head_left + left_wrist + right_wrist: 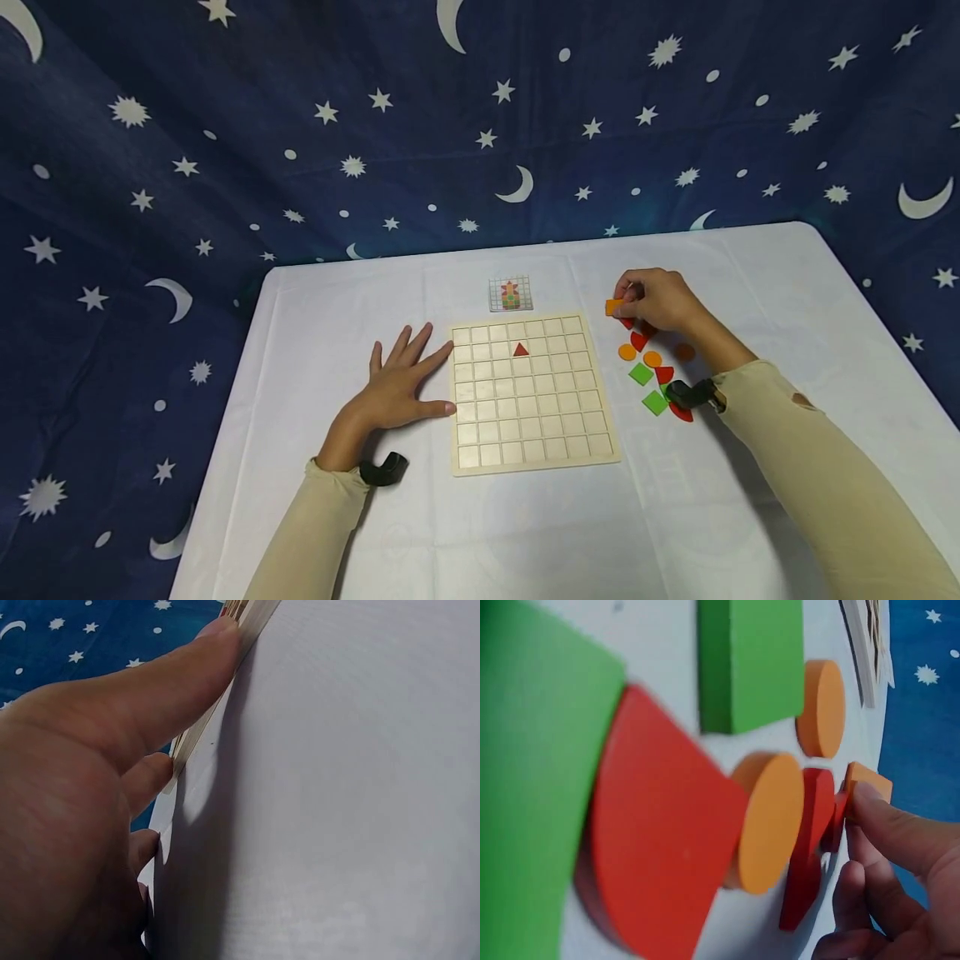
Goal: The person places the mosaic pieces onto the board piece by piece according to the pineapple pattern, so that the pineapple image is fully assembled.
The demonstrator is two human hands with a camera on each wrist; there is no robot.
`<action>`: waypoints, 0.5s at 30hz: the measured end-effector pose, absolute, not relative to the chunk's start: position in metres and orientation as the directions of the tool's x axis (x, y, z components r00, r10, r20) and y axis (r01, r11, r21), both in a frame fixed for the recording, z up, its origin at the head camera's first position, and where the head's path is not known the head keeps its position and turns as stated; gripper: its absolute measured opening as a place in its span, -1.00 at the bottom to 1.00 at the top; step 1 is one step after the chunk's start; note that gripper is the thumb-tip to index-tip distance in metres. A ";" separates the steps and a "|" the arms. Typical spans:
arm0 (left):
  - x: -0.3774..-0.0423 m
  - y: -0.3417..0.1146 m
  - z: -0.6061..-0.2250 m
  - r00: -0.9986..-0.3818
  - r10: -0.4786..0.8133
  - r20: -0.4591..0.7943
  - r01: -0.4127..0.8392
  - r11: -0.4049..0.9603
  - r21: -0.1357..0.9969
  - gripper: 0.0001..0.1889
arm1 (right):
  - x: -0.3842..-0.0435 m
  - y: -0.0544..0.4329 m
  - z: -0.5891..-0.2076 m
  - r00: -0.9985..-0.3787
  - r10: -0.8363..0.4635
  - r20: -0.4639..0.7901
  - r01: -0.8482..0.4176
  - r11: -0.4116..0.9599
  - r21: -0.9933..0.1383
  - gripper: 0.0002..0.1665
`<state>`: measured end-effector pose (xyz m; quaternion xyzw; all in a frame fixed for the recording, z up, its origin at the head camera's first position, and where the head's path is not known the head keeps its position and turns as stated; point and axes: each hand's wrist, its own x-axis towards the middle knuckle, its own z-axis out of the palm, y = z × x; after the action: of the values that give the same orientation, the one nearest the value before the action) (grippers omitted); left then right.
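Note:
A pale wooden grid board (480,387) lies on the table, with one red triangle (521,351) in an upper cell. My left hand (393,390) is spread beside it, thumb and index finger touching the board's left edge. In the left wrist view, the thumb (184,686) presses on the board's side. Right of the board, my right hand (662,300) pinches an orange square tile (613,307) between thumb and fingers. The right wrist view also shows this tile (873,784) at the fingertips. Below that hand are loose red, orange and green pieces, some partly hidden by the hand and arm.
A small clear card (511,294) with a coloured pattern on a grid lies behind the board. Green squares (641,374), orange discs (652,359) and red rounded wedges (664,375) are scattered to the right. A dark starry cloth (420,150) hangs behind the white table (495,533).

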<state>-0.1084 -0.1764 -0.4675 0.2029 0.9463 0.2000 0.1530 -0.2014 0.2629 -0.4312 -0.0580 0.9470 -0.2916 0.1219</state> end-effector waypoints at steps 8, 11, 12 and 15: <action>-0.109 -0.175 -0.464 -0.864 0.451 -0.225 0.329 0.843 0.426 0.04 | -0.182 0.241 -0.425 -0.963 -0.203 -0.177 -0.026 0.724 -0.689 -0.85; -0.109 -0.175 -0.464 -0.864 0.451 -0.225 0.331 0.844 0.422 0.03 | -0.175 0.228 -0.424 -0.946 -0.220 -0.239 0.027 0.679 -0.733 -0.84; -0.109 -0.175 -0.464 -0.863 0.451 -0.227 0.330 0.844 0.422 0.03 | -0.172 0.224 -0.424 -0.938 -0.227 -0.261 0.049 0.659 -0.750 -0.84; -0.109 -0.175 -0.464 -0.861 0.450 -0.236 0.328 0.847 0.418 0.04 | -0.167 0.212 -0.426 -0.917 -0.252 -0.309 0.096 0.613 -0.785 -0.83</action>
<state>-0.1093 -0.1748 -0.4638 0.2055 0.9468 0.1851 0.1646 -0.1667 0.2122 -0.4263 -0.0445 0.8757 -0.4379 0.1987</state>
